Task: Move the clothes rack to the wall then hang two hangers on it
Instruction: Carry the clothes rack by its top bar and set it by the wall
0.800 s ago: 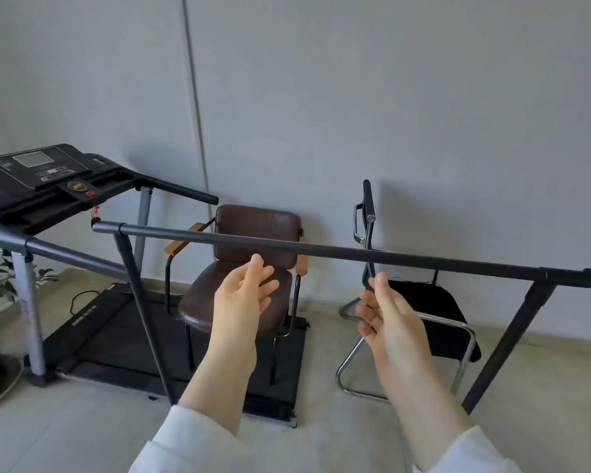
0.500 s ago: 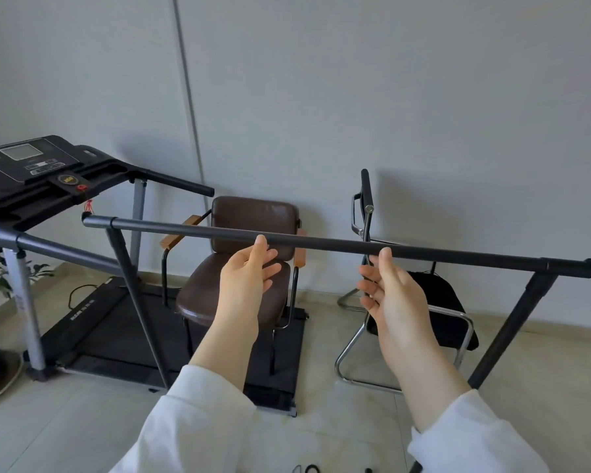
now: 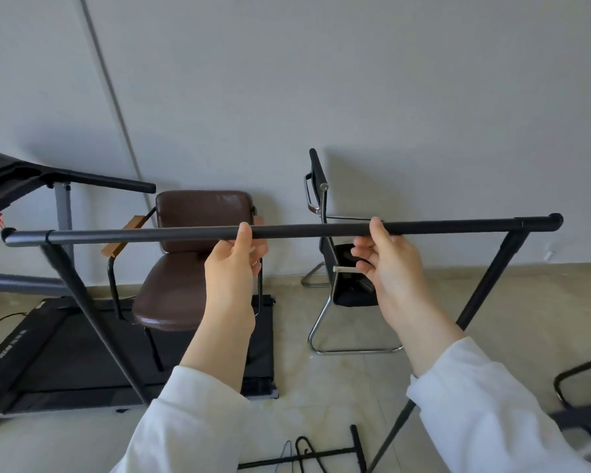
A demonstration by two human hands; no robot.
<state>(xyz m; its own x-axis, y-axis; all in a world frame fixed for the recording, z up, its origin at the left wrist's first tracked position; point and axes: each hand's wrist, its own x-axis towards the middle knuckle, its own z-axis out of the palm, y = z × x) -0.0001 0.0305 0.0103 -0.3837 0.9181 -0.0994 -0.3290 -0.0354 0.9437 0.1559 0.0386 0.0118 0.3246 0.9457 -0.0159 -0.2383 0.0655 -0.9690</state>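
Observation:
The black clothes rack stands in front of me, its top bar level across the view and its slanted legs reaching the floor. My left hand is at the bar's middle with the thumb against the bar and the fingers curled just beneath it. My right hand is further right, posed the same way. Neither hand is wrapped around the bar. Two hangers, one black and one thin wire, lie on the floor by the rack's base at the bottom edge.
Behind the rack, a brown padded armchair stands on the deck of a treadmill at the left. A black folding chair stands by the grey wall. Another chair's base shows at the right edge.
Both hands have risen and reached forward from below the bar until the thumbs meet it. My head has tilted down, and the floor with the hangers has come into view.

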